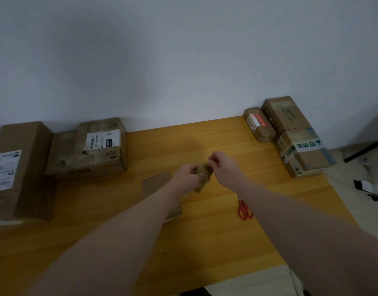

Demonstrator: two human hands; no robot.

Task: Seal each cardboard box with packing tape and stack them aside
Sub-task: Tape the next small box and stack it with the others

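Above the middle of the wooden table, my left hand grips a roll of brownish packing tape. My right hand pinches at the top edge of the roll. A flat cardboard box lies under my left forearm, mostly hidden. Two boxes stand stacked at the back right, the upper one plain and the lower one with green and blue tape, and a small box lies beside them. At the left stand a labelled box and a tall box.
Red-handled scissors lie on the table just right of my right forearm. A pale wall rises behind the table. Off the right edge is the floor with a black bar and some small black and white items.
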